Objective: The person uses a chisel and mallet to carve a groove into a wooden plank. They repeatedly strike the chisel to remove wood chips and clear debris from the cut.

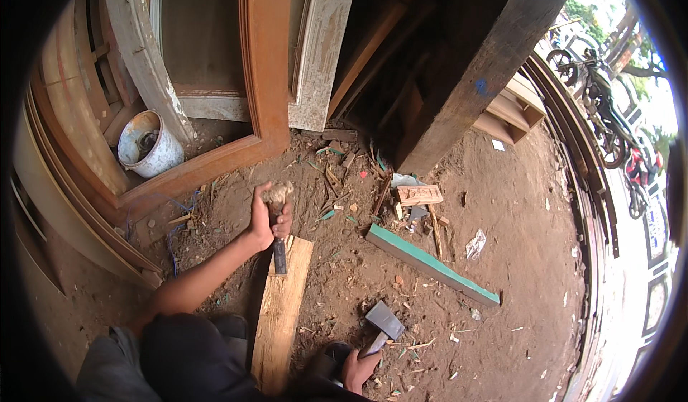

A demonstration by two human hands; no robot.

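My left hand (266, 219) is closed round the handle of a chisel (279, 257), whose frayed, pale top shows above the fingers. The dark blade points down, its tip on or just over a rough wooden plank (281, 312). That plank lies lengthwise in front of me, its near end hidden by my dark clothing. Lower right, my right hand (360, 368) grips a hammer (385, 320) by its short handle. Its blocky grey metal head points up and away, apart from both plank and chisel.
A green-topped wooden bar (432, 264) lies on the dirt to the right, near a carved wood block (418, 195). Door frames (271, 65) lean at the back left around a white bucket (150, 145). A thick post (487, 72) rises behind. Wood chips litter the ground.
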